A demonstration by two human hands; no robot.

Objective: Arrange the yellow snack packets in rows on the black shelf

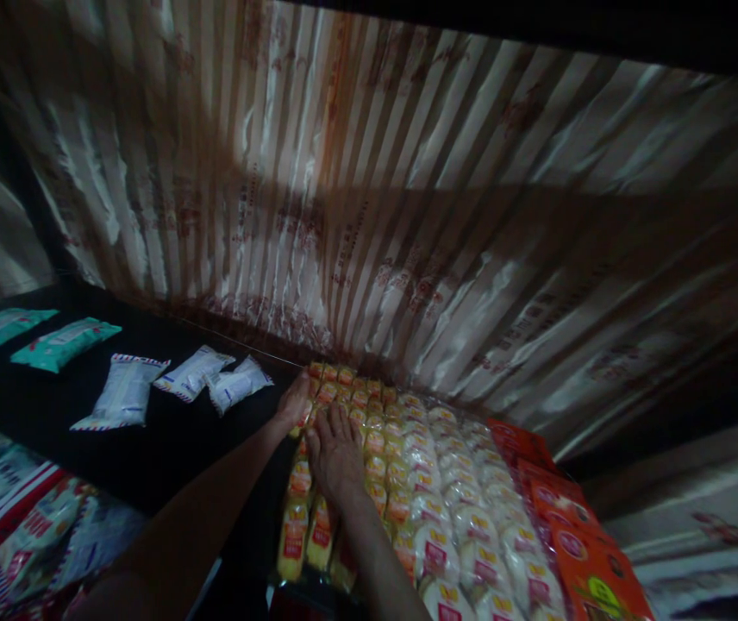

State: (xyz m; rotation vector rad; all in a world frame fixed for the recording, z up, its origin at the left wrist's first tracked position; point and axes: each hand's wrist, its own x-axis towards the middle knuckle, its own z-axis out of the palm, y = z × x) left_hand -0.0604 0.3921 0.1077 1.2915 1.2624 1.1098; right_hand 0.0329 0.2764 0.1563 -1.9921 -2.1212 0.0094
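- The left hand (296, 401) is laid at the far left corner of a big clear bag of small snack packets (434, 492); its fingers are curled over the bag's edge, though whether the edge is actually gripped cannot be told in the dim light.
- The right hand (335, 455) is pressed flat on top of the same bag, palm down and fingers spread, with nothing grasped in it.
- The two hands are seen close together, the left just beyond and to the left of the right, and both forearms are stretched forward from the lower edge of the view.
- The bag is rested on a dark shelf (168, 431), at its right half, against a corrugated metal wall (369, 216).
- Inside the bag, yellow packets are lined up along the left side and paler ones with red labels are packed across the middle and right.
- Orange packages (576, 535) are stacked touching the bag's right side.
- Three white packets (181, 384) are laid loose on the shelf to the left of the hands, the nearest just beside the left hand.
- Two teal packets (33, 338) are placed further left, well apart from the hands.
- Red and white printed packages (20, 526) are piled at the lower left, below the shelf's front edge.
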